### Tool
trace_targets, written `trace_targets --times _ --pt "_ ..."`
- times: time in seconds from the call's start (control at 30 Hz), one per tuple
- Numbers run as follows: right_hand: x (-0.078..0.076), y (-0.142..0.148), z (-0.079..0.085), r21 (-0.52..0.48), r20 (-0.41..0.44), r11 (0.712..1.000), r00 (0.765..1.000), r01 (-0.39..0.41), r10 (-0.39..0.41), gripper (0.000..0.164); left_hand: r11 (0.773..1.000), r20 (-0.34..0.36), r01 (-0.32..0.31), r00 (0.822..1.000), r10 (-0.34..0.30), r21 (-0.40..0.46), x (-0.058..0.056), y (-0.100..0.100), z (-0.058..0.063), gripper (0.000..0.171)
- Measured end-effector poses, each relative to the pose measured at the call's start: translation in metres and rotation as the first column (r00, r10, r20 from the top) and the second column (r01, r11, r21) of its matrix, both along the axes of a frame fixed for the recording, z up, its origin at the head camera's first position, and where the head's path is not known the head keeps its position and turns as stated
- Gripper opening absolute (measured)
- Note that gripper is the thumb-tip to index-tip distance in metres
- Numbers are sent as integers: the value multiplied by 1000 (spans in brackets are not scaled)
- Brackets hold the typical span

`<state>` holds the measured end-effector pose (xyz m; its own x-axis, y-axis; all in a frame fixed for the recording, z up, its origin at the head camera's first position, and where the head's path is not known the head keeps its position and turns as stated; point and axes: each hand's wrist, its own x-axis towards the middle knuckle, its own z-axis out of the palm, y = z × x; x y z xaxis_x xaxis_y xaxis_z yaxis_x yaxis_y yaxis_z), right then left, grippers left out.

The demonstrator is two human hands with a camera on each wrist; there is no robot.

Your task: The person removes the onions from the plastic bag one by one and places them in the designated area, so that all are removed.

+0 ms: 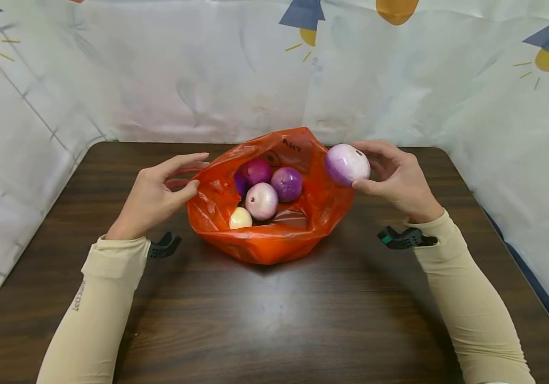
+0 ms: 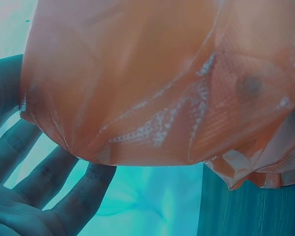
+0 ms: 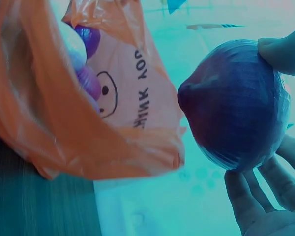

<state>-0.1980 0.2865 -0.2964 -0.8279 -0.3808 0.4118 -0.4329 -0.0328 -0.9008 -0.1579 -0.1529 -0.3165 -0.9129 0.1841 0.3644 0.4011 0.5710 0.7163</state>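
Observation:
An orange plastic bag [image 1: 267,248] stands with its mouth open in the head view. Inside lie several onions, among them a pale pink onion [image 1: 261,201] and a purple onion [image 1: 287,184]; a small pale yellow round thing [image 1: 240,218] sits at their front. At the bag's left edge, my left hand [image 1: 154,186] holds the rim between thumb and fingers; in the left wrist view the plastic hides part of them. My right hand [image 1: 394,176] grips a purple-and-white onion [image 1: 348,164] beside the bag's right rim. Its pointed end faces the bag in the right wrist view.
The bag rests on a dark wooden table [image 1: 265,320]. A white patterned sheet [image 1: 207,69] hangs behind the table and along its sides. Each wrist carries a dark strap, such as the right wrist's strap [image 1: 404,238].

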Motion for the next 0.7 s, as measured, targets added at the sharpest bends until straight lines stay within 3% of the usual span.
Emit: trace_targets --times 0.7 --pt "-9 37 -17 -31 -11 992 993 119 -120 62 1000 3 3 1000 -3 7 -1 -1 -3 55"
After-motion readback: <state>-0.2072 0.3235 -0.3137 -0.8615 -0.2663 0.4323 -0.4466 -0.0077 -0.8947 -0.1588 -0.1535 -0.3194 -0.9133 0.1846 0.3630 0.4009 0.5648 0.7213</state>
